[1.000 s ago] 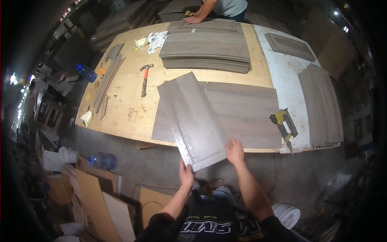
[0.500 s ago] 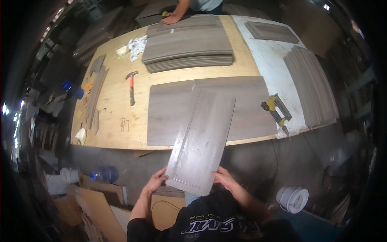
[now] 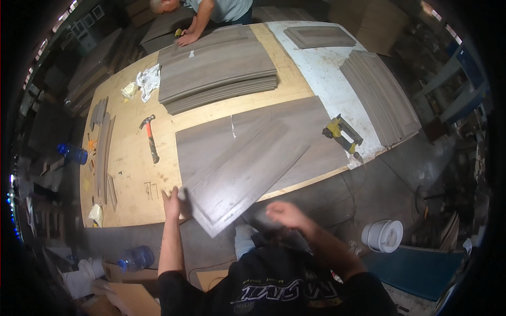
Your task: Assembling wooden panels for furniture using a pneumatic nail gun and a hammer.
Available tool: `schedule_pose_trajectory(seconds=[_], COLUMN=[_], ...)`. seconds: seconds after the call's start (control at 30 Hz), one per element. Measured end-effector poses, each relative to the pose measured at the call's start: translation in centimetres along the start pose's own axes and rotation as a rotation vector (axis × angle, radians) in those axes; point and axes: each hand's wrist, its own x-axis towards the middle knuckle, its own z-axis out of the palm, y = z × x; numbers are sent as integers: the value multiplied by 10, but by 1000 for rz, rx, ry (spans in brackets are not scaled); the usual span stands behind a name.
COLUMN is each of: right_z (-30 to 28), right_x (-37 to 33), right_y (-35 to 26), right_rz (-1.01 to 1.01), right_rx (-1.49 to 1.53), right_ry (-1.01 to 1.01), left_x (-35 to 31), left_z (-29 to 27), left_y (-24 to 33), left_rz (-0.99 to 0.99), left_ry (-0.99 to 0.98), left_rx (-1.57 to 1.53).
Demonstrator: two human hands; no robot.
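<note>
A grey wood-grain panel (image 3: 240, 176) with a raised border lies slanted over a larger flat grey board (image 3: 211, 152), its near corner jutting past the table's front edge. My left hand (image 3: 173, 204) is at the panel's left corner, visible fingers stretched up and apart; the corner partly hides where they meet. Off the panel's near right side, my right hand (image 3: 287, 214) is in the air, apart from it. Motion blurs its bent fingers. Left of the board lies a claw hammer (image 3: 150, 138) with a red and black handle. A yellow-black nail gun (image 3: 343, 136) rests at the board's right end.
Stacked grey panels (image 3: 219, 73) fill the table's far middle, where a co-worker (image 3: 203, 23) leans in. More panels (image 3: 377, 97) stand at the right. Thin strips (image 3: 104, 152), a white rag (image 3: 149, 81) and loose nails lie at left. A white bucket (image 3: 383, 235) stands on the floor.
The panel has come down onto the board and turned clockwise. My right hand has let go of it. My left hand has moved left and forward with its corner. The view has shifted.
</note>
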Motion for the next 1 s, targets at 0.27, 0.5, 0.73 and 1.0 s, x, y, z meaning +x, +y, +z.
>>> schedule_pose_trajectory(seconds=[0.27, 0.5, 0.73, 1.0], right_z=[-112, -188, -198, -201], right_x=[113, 185, 185, 123], right_y=[4, 11, 62, 118], right_rz=[-180, -13, -56, 82], right_rx=[-446, -730, -457, -228], right_ry=[696, 851, 737, 882], left_x=[-17, -33, -31, 0], left_z=[20, 33, 40, 105], left_y=[-6, -23, -4, 27], left_rz=[362, 472, 324, 490], left_ry=[-112, 66, 120, 103], left_rx=[533, 499, 523, 529])
